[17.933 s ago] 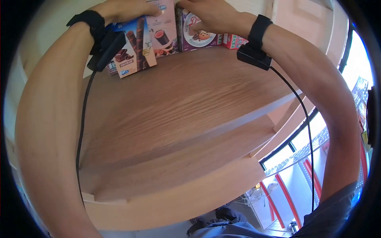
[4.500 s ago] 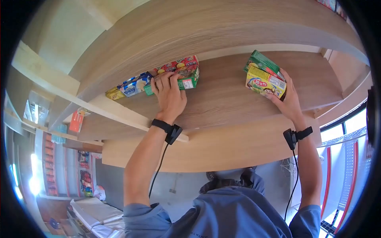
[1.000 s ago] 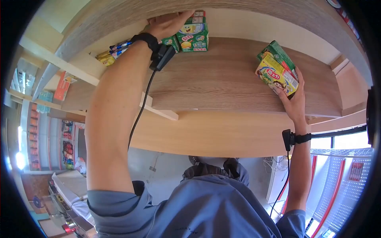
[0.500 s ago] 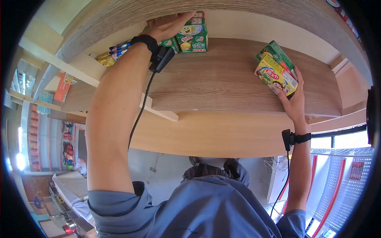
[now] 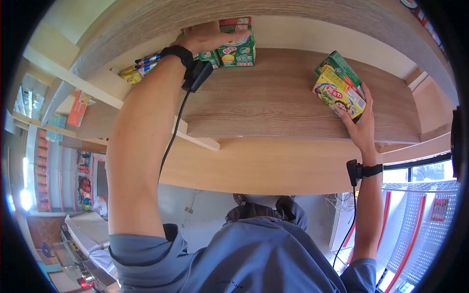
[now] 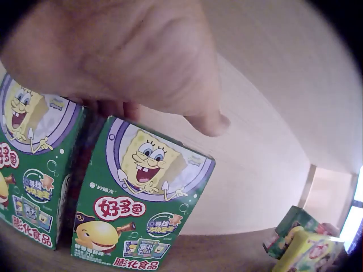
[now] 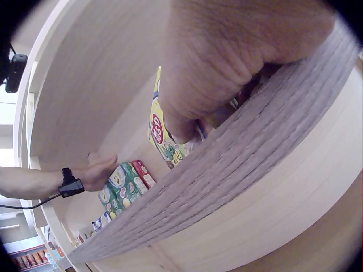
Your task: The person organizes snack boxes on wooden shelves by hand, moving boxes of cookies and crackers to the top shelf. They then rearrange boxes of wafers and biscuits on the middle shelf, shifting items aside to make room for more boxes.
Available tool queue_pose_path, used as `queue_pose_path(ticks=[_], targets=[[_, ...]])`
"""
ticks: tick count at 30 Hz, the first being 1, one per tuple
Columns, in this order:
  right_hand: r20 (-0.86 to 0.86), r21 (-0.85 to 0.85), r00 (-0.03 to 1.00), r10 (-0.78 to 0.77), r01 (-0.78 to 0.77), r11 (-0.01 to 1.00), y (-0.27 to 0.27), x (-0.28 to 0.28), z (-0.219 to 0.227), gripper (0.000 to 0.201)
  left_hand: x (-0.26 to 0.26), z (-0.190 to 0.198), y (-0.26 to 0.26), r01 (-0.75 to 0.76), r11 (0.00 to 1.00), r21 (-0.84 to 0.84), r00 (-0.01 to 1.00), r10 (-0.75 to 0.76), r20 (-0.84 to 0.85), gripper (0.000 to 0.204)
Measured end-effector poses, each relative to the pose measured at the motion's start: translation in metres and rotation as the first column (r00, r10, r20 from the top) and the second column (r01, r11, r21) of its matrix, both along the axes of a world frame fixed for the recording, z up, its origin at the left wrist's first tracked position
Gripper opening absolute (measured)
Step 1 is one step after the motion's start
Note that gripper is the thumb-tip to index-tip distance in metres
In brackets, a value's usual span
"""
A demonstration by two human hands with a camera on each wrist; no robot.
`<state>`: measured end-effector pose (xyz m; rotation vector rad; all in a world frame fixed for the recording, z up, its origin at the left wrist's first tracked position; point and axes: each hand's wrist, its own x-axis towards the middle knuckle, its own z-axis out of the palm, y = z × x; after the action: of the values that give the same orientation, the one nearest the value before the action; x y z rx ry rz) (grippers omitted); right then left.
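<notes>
My left hand (image 5: 205,38) lies over the tops of two green snack boxes standing side by side at the back left of the shelf. In the left wrist view the right-hand green box (image 6: 142,198) shows a yellow cartoon sponge; the thumb stretches out past its top edge and some fingertips show at the gap between the boxes. Toward the right of the shelf, my right hand (image 5: 362,128) grips a yellow snack box (image 5: 339,93), thumb on its lower front. Another green box (image 5: 339,67) leans behind the yellow one. The right hand's fingers are partly hidden behind the boxes.
Blue and yellow packs (image 5: 141,68) stand left of the green boxes. A red box top (image 5: 235,21) shows behind them. The upper shelf board (image 5: 293,12) overhangs the back, and a wooden divider (image 5: 195,139) juts out at the left.
Since 4.5 s ago, my left hand has gone farther back, and the green boxes there stand upright. In the last half second its thumb has come down slightly. The right hand keeps its grip.
</notes>
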<state>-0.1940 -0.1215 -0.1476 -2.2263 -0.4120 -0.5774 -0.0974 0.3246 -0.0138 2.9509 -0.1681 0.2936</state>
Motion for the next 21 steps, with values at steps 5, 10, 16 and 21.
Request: queue_pose_path(ticks=[5,10,16,21], targets=[[-0.016,0.038,1.0,0.009,-0.009,0.999,0.0019,-0.0008,0.0006,0.089,-0.0045,0.0041,-0.0029,0.076,0.996,0.054,0.996,-0.074,-0.042,0.112],[-0.004,0.018,1.0,-0.001,0.001,1.0,0.0019,-0.0023,0.0025,0.088,-0.0021,-0.0006,-0.0034,0.028,0.993,0.114,0.999,-0.023,-0.045,0.112],[-0.018,0.027,1.0,-0.006,0.006,1.0,-0.0008,-0.0006,-0.0006,0.089,-0.0013,-0.005,-0.0014,0.049,0.994,0.099,0.999,-0.05,0.006,0.123],[-0.02,0.01,1.0,-0.018,0.018,1.0,0.0012,-0.0018,0.0012,0.089,-0.0022,-0.0046,-0.0015,0.041,0.994,0.106,0.999,-0.038,-0.028,0.126]])
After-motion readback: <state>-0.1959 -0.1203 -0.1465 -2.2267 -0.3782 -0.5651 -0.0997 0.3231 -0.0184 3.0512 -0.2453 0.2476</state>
